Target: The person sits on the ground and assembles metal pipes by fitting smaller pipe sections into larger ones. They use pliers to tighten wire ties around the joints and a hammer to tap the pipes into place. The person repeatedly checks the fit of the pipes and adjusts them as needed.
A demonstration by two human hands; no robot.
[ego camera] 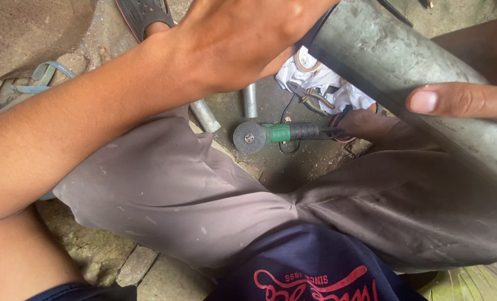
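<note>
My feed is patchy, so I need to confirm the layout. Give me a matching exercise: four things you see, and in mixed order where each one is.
Things:
1. angle grinder
2. large grey pipe
3. white cloth
4. left hand

Places:
A. crumpled beside the pipe, with pliers on it
B. gripping the pipe's upper end
C. on the ground between the knees
D. slanting across the right leg

Pairs: 1-C, 2-D, 3-A, 4-B

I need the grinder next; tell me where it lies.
The angle grinder lies on the ground at the centre of the head view, between the person's knees, just below two short metal pipes and left of the white cloth.
</note>
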